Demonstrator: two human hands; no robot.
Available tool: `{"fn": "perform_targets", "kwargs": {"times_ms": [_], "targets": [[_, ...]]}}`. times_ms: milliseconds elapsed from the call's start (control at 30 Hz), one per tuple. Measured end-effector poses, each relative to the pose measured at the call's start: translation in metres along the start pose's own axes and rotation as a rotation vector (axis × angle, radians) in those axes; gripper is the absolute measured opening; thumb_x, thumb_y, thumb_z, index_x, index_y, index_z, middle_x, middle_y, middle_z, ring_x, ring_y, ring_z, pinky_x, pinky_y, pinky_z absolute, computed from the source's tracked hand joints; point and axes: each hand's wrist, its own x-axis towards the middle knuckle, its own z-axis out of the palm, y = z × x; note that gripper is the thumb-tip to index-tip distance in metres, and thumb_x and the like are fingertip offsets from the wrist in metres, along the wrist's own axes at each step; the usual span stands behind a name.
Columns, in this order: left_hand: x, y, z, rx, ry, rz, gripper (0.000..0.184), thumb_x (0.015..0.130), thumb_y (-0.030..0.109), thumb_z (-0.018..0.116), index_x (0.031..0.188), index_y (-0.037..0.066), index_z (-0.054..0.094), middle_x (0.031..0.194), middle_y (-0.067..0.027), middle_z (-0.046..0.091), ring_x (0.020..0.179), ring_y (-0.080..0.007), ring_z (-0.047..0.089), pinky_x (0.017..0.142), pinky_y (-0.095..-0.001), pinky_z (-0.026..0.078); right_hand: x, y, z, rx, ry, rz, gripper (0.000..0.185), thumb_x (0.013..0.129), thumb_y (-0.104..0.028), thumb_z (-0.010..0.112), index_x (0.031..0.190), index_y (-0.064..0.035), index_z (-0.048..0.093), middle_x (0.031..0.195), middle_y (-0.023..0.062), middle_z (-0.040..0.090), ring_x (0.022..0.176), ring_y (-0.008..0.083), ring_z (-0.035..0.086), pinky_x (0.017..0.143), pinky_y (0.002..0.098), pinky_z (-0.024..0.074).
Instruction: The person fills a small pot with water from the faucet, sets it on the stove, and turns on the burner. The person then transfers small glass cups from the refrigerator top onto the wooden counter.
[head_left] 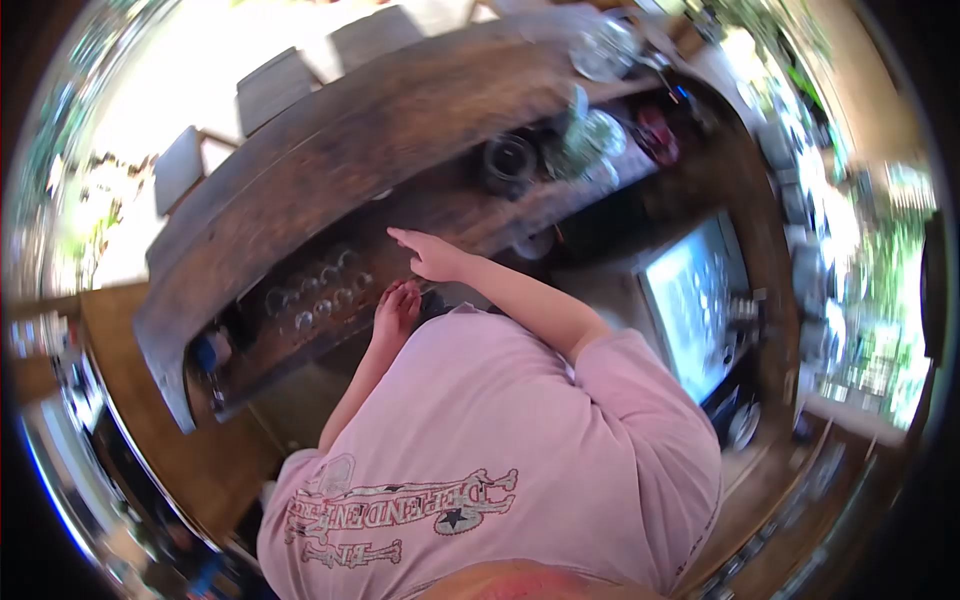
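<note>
My right hand (pixel 433 256) reaches across over the dark wooden inner counter (pixel 450 225), fingers stretched out to the left, with nothing seen in it. Just below it, my left hand (pixel 397 310) is at the counter's near edge, its fingers loosely curled but apart. I see nothing held there. Several clear drinking glasses (pixel 343 298) stand in rows on the counter, to the left of both hands. Neither hand touches them.
A raised wooden bar top (pixel 350 130) curves along the far side, with chairs (pixel 277 90) beyond. Right of my hands stand a dark round container (pixel 510 160), a pale green leafy item (pixel 585 145) and a large glass vessel (pixel 604 52). A bright metal sink-like surface (pixel 690 310) is at right.
</note>
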Motion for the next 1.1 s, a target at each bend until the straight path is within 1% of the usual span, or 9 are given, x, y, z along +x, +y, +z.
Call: {"fn": "perform_targets", "kwargs": {"times_ms": [100, 267, 567, 700, 767, 933, 1000, 1067, 1100], "targets": [[0.008, -0.009, 0.016, 0.098, -0.017, -0.110, 0.032, 0.099, 0.011, 0.059, 0.130, 0.010, 0.049, 0.120, -0.0096, 0.065, 0.106, -0.0209, 0.065, 0.093, -0.0351, 0.053, -0.081, 0.011, -0.026, 0.035, 0.126, 0.149, 0.071, 0.081, 0.007, 0.049, 0.151, -0.0023, 0.039, 0.142, 0.0204, 0.055, 0.123, 0.0323, 0.060, 0.106, 0.0387, 0.0470], [0.035, -0.032, 0.048, 0.433, -0.195, -0.169, 0.035, 0.102, 0.010, 0.055, 0.136, 0.006, 0.047, 0.124, -0.0112, 0.062, 0.104, -0.0191, 0.064, 0.089, -0.0332, 0.054, -0.227, 0.051, -0.041, 0.156, 0.577, 0.399, 0.061, 0.081, 0.006, 0.053, 0.141, -0.0036, 0.053, 0.122, 0.0168, 0.068, 0.102, 0.0249, 0.070, 0.091, 0.0351, 0.0549], [0.049, -0.104, 0.178, 1.074, -0.487, -0.196, 0.034, 0.102, 0.011, 0.054, 0.135, 0.003, 0.049, 0.125, -0.0104, 0.062, 0.105, -0.0155, 0.064, 0.091, -0.0280, 0.051, -0.437, 0.069, -0.046, 0.273, 1.205, 0.659, 0.053, 0.086, 0.005, 0.055, 0.139, -0.0030, 0.055, 0.120, 0.0134, 0.068, 0.101, 0.0186, 0.068, 0.091, 0.0323, 0.0545], [0.038, -0.170, 0.248, 1.292, -0.670, -0.151, 0.036, 0.099, 0.010, 0.059, 0.134, 0.004, 0.051, 0.125, -0.0082, 0.063, 0.109, -0.0159, 0.064, 0.096, -0.0292, 0.050, -0.510, 0.063, -0.073, -0.002, 1.453, 0.681, 0.046, 0.086, 0.002, 0.057, 0.132, -0.0028, 0.059, 0.116, 0.0123, 0.069, 0.101, 0.0213, 0.068, 0.089, 0.0328, 0.0541], [0.030, -0.212, 0.280, 1.337, -0.767, -0.130, 0.036, 0.098, 0.011, 0.060, 0.133, 0.005, 0.052, 0.124, -0.0072, 0.064, 0.111, -0.0165, 0.064, 0.097, -0.0296, 0.049, -0.551, 0.061, -0.095, -0.186, 1.574, 0.728, 0.042, 0.084, -0.003, 0.062, 0.127, -0.0029, 0.062, 0.114, 0.0143, 0.069, 0.103, 0.0288, 0.067, 0.092, 0.0377, 0.0531], [-0.022, -0.327, 0.380, 1.646, -1.238, 0.193, 0.034, 0.090, 0.012, 0.071, 0.123, 0.004, 0.061, 0.112, -0.0081, 0.068, 0.106, -0.0195, 0.066, 0.095, -0.0328, 0.051, -0.639, 0.070, -0.151, -0.664, 1.690, 0.935, 0.048, 0.081, -0.011, 0.073, 0.126, -0.0062, 0.060, 0.126, 0.0139, 0.060, 0.116, 0.0363, 0.056, 0.100, 0.0450, 0.0469], [-0.035, -0.374, 0.414, 1.744, -1.392, 0.324, 0.036, 0.088, 0.014, 0.072, 0.122, 0.004, 0.062, 0.113, -0.0090, 0.068, 0.106, -0.0221, 0.066, 0.094, -0.0344, 0.051, -0.659, 0.074, -0.173, -0.659, 1.663, 0.980, 0.053, 0.079, -0.014, 0.076, 0.128, -0.0065, 0.058, 0.128, 0.0131, 0.057, 0.117, 0.0359, 0.054, 0.100, 0.0447, 0.0469], [-0.043, -0.419, 0.443, 1.809, -1.684, 0.690, 0.039, 0.083, 0.017, 0.076, 0.118, 0.005, 0.065, 0.117, -0.0131, 0.067, 0.108, -0.0286, 0.065, 0.095, -0.0396, 0.051, -0.671, 0.082, -0.187, -0.663, 1.621, 1.078, 0.065, 0.074, -0.023, 0.084, 0.131, -0.0075, 0.056, 0.129, 0.0114, 0.055, 0.118, 0.0343, 0.053, 0.098, 0.0445, 0.0476], [-0.048, -0.440, 0.456, 1.814, -1.682, 0.692, 0.039, 0.083, 0.017, 0.076, 0.118, 0.005, 0.065, 0.117, -0.0131, 0.067, 0.108, -0.0286, 0.065, 0.095, -0.0396, 0.051, -0.674, 0.085, -0.193, -0.659, 1.623, 1.075, 0.065, 0.074, -0.023, 0.084, 0.131, -0.0075, 0.056, 0.129, 0.0114, 0.055, 0.118, 0.0343, 0.053, 0.098, 0.0445, 0.0476]]}}
